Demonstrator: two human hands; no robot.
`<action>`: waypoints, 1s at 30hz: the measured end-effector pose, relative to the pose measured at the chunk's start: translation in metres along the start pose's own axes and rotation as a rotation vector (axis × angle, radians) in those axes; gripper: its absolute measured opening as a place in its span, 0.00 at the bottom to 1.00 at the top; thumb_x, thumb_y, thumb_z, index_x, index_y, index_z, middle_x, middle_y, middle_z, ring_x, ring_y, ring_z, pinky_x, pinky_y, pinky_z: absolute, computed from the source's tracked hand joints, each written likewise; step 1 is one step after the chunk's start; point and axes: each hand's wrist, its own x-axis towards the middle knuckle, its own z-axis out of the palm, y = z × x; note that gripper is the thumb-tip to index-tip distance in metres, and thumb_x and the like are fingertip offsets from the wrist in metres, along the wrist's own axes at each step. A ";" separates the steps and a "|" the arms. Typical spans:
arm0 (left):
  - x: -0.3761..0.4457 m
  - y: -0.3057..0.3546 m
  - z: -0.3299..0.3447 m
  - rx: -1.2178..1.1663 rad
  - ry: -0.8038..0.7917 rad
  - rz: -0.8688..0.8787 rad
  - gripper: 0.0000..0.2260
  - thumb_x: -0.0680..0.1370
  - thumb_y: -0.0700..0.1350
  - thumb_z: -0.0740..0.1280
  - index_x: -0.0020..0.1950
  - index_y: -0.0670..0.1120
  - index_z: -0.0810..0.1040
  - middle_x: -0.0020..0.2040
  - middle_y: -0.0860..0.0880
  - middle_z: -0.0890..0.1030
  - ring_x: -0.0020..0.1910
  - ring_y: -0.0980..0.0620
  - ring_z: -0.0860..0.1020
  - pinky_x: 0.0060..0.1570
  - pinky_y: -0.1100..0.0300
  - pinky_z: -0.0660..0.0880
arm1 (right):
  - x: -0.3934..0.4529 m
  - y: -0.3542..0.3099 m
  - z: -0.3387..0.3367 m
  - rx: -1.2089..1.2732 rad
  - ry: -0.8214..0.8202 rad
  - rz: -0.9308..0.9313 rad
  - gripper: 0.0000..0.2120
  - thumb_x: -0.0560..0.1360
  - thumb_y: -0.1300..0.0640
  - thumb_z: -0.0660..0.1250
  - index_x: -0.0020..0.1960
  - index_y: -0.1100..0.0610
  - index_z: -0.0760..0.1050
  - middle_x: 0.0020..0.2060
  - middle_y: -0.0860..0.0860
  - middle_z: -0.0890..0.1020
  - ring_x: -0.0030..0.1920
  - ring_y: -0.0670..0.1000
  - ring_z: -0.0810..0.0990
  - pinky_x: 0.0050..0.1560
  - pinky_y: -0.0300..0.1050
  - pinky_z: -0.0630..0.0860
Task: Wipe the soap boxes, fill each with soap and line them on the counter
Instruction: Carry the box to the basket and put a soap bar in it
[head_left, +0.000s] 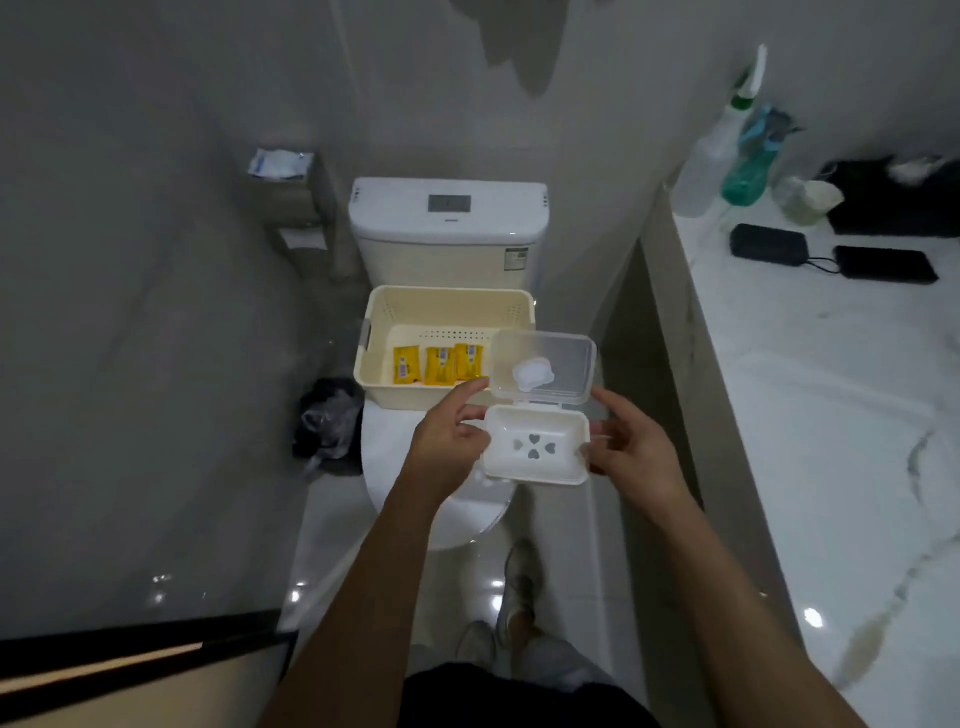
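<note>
we hold the white plastic soap box (535, 447) with heart-shaped drain holes in the air above the white toilet (447, 218), its clear hinged lid (545, 371) thrown back, probably so the inside is free for wiping or filling. our left hand (449, 444) pinches its left edge and our right hand (634, 449) grips the right side, fingers curled. yellow wrapped soap bars (441, 364) wait in the cream perforated basket (415, 306) on the toilet seat, just behind the box.

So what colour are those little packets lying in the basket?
Yellow-orange, three soap packets in the cream basket; the head view shows them.
</note>
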 end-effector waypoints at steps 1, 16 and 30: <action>0.008 -0.006 -0.003 0.010 0.022 -0.017 0.30 0.73 0.32 0.65 0.71 0.56 0.72 0.56 0.48 0.82 0.50 0.46 0.81 0.53 0.52 0.79 | 0.012 0.002 0.007 -0.014 -0.019 -0.007 0.33 0.72 0.70 0.71 0.72 0.46 0.71 0.47 0.50 0.83 0.47 0.51 0.84 0.53 0.56 0.83; 0.096 -0.104 -0.021 0.071 0.207 -0.178 0.26 0.73 0.30 0.68 0.68 0.51 0.76 0.55 0.46 0.82 0.50 0.49 0.81 0.55 0.54 0.78 | 0.116 0.061 0.105 -0.073 -0.126 0.095 0.32 0.73 0.69 0.71 0.71 0.45 0.73 0.48 0.49 0.83 0.44 0.47 0.82 0.45 0.38 0.81; 0.160 -0.236 -0.032 0.232 0.222 -0.249 0.18 0.74 0.34 0.71 0.63 0.43 0.81 0.56 0.48 0.84 0.51 0.53 0.82 0.60 0.56 0.78 | 0.159 0.149 0.212 -0.066 -0.029 0.188 0.23 0.78 0.56 0.70 0.72 0.50 0.72 0.56 0.50 0.82 0.52 0.50 0.83 0.53 0.48 0.83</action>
